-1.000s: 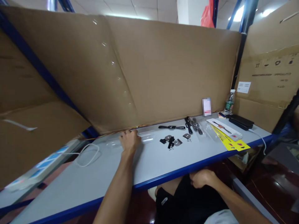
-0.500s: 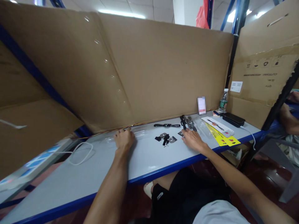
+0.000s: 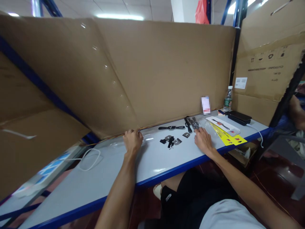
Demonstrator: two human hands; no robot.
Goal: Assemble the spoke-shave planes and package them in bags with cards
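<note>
On the worktop, our left hand lies bent over clear plastic packaging, while our right hand, the nearer one, has curled fingers at the near end of the bagged watch strap; we cannot tell whether either pinches anything. The strap lies just far-left of that hand, its long axis running far-left to near-right.

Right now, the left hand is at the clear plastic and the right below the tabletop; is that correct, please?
Not quite: the head view shows the right hand above the tabletop, near the dark straps; the left hand is at the clear plastic.
</note>
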